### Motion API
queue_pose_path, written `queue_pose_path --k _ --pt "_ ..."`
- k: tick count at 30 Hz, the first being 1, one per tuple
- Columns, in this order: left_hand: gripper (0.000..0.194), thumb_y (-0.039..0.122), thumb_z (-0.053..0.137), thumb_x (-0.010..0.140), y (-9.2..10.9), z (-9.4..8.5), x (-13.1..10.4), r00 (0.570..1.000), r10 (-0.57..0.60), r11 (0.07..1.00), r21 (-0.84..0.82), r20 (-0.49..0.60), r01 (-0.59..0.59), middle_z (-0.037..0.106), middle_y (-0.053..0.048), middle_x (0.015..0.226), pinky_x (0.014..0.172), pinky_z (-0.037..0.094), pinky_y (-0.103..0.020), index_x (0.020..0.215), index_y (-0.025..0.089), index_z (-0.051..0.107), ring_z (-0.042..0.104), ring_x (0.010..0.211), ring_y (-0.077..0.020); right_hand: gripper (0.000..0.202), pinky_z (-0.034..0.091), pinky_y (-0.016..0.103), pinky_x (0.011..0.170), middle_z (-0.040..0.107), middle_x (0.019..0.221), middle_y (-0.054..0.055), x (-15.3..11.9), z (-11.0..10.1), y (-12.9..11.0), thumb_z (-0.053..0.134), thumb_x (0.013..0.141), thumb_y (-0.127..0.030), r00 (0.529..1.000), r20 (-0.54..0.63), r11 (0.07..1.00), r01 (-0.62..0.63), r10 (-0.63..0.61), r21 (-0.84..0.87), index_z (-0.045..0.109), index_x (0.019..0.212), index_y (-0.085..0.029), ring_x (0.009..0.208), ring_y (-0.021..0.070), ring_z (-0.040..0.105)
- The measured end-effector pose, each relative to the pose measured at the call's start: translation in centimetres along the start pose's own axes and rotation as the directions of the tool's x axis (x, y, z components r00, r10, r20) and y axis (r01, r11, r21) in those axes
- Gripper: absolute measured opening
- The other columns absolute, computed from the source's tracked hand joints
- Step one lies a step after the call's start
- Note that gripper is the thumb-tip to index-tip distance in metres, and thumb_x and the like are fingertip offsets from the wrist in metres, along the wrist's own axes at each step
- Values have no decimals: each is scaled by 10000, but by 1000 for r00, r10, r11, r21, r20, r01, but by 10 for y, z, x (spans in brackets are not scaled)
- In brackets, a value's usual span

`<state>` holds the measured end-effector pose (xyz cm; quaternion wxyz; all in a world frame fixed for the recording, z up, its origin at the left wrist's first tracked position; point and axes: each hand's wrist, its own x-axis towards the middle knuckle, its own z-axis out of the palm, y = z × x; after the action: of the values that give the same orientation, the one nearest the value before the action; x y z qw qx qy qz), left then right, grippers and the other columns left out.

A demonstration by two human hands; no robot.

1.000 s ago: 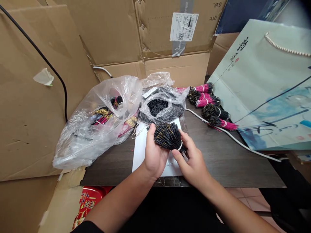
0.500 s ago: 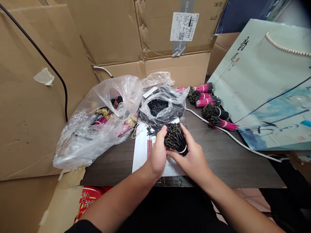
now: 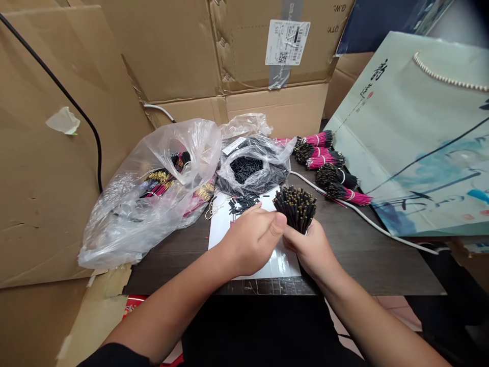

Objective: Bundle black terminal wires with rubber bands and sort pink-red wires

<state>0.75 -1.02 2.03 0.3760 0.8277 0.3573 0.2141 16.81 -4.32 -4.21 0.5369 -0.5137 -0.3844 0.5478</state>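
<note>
An upright bundle of thin black wires (image 3: 296, 204) with gold-coloured tips stands in my right hand (image 3: 315, 247), whose fingers wrap round its lower part. The tips face up and a little toward me. Against the bundle's left side, my left hand (image 3: 252, 242) is closed, thumb pressed to the curled fingers; what they pinch, if anything, is hidden. Beneath both hands lies a white sheet (image 3: 217, 229). Small loose black tubes (image 3: 244, 203) are scattered on its far part. Just behind them sits an open clear bag (image 3: 280, 171) filled with similar black tubes.
A large clear plastic bag (image 3: 114, 219) with pink and black bundles lies at left. Tied pink and black bundles (image 3: 324, 160) line the right, beside a white cable (image 3: 382, 224) and a pale paper bag (image 3: 405, 137). Cardboard (image 3: 171, 51) walls the back and left.
The bundle has moved right and tipped from leaning left to upright, now in my right hand. My left hand has come off the bundle's left face and closed beside it.
</note>
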Motion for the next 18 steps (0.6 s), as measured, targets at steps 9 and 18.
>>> queue_pose_path --k 9,18 --pt "187 223 537 866 -15 20 -7 895 339 908 350 -290 -231 732 -66 870 1161 374 -532 1031 196 621 681 744 -231 335 207 211 413 346 544 -96 -3 2 -8 818 773 -360 971 202 942 -184 130 280 523 762 -200 447 47 248" --pt "330 158 642 755 -34 23 -17 720 454 886 353 -525 -301 709 -34 945 1090 452 -527 1059 284 664 663 864 -233 330 194 198 420 317 523 -126 -5 5 -7 802 802 -368 949 254 909 -264 185 323 530 894 -205 426 42 228"
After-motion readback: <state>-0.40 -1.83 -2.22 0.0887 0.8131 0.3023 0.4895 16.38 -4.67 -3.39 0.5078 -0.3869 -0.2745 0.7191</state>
